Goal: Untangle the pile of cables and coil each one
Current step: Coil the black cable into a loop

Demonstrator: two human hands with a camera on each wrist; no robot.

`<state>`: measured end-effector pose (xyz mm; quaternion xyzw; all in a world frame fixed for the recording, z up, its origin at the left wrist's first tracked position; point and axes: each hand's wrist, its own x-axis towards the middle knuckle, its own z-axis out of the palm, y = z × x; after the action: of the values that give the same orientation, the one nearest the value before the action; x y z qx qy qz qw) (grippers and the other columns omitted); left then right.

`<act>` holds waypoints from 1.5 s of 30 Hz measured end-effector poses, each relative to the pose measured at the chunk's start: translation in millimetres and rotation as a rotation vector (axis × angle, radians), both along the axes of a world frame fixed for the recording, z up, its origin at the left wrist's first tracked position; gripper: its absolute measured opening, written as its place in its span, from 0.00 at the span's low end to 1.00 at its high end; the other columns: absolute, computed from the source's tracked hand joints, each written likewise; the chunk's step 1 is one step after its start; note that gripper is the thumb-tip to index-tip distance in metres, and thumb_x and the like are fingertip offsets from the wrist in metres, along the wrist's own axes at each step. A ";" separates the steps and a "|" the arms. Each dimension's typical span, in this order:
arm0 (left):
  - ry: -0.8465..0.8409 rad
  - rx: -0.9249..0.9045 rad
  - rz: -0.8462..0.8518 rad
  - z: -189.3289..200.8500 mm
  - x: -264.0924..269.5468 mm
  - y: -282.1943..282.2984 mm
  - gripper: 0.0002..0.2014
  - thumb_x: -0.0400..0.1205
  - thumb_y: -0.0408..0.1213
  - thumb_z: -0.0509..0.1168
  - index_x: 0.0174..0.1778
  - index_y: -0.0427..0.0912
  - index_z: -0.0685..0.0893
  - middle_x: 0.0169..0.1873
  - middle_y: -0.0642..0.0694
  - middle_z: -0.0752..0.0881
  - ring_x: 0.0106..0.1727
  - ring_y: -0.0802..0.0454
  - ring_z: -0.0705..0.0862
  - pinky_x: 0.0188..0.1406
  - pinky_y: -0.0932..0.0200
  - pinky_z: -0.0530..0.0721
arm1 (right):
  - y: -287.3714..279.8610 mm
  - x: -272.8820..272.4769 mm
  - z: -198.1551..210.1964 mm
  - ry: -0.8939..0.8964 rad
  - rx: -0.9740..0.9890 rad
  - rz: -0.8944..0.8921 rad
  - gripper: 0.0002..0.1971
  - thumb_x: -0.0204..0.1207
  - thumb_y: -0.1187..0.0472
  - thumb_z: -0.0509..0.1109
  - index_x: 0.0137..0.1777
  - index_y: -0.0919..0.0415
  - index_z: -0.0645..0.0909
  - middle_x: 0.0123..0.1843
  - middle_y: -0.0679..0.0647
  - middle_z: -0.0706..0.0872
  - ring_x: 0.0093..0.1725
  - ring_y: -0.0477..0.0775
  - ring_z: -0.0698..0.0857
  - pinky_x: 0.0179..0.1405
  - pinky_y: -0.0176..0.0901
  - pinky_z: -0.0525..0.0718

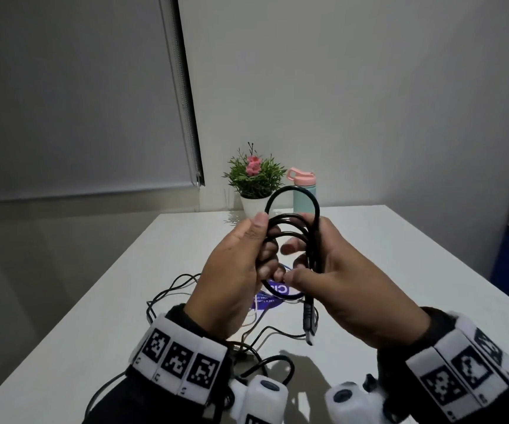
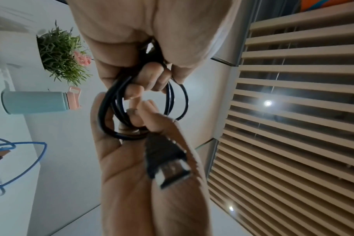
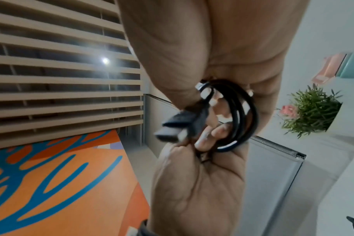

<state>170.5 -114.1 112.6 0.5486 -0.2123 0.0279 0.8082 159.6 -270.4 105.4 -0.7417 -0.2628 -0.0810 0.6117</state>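
black cable [image 1: 293,221] is up in the air between both hands, over the near half of the white table [image 1: 400,270], wound into several loops. left hand [image 1: 232,270] grips the left side of the coil, thumb on top, fingers curled thru the loops. right hand [image 1: 348,276] grips the right side, fingers curled round the bunched strands, thumb pressed vs them near the bottom. one end hangs down below the right hand w/ its plug [image 1: 308,319] dangling free; in the left wrist view that plug [image 2: 168,162] shows a metal tip. below the hands, more cables [image 1: 170,295] lie loose and tangled on the table, thin dark ones plus a pale one, partly hidden by the wrists. under the coil a purple round sticker [image 1: 273,296] sits on the tabletop. at the far edge, by the wall, a potted plant [image 1: 254,179] w/ pink flowers and just right of it a mint bottle [image 1: 303,191] w/ a pink lid
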 end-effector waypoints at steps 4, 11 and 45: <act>-0.053 0.038 0.081 0.5 5.0 2.2 0.18 0.86 0.49 0.58 0.52 0.35 0.79 0.25 0.53 0.66 0.24 0.57 0.63 0.29 0.60 0.74 | -7.3 -3.5 4.3 -0.007 -0.193 -0.110 0.25 0.82 0.69 0.64 0.75 0.44 0.72 0.66 0.48 0.82 0.60 0.45 0.87 0.58 0.56 0.88; -0.018 -0.107 0.156 12.6 12.5 25.1 0.09 0.88 0.41 0.62 0.46 0.41 0.74 0.23 0.55 0.69 0.21 0.60 0.63 0.22 0.65 0.72 | -16.3 -11.2 18.1 -0.067 -0.342 0.021 0.12 0.89 0.58 0.57 0.63 0.50 0.81 0.37 0.47 0.90 0.23 0.46 0.76 0.23 0.31 0.73; 0.201 -0.386 -0.283 2.1 -2.8 0.5 0.21 0.89 0.47 0.58 0.35 0.43 0.87 0.29 0.50 0.61 0.30 0.55 0.54 0.32 0.62 0.64 | -18.2 -3.9 20.0 -0.088 -0.103 -0.091 0.15 0.84 0.49 0.61 0.48 0.63 0.75 0.23 0.42 0.69 0.22 0.41 0.66 0.22 0.30 0.66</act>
<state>167.6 -113.6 114.7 0.3491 -0.1963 -0.1002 0.9108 155.8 -288.6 125.4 -0.7791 -0.2593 -0.1274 0.5563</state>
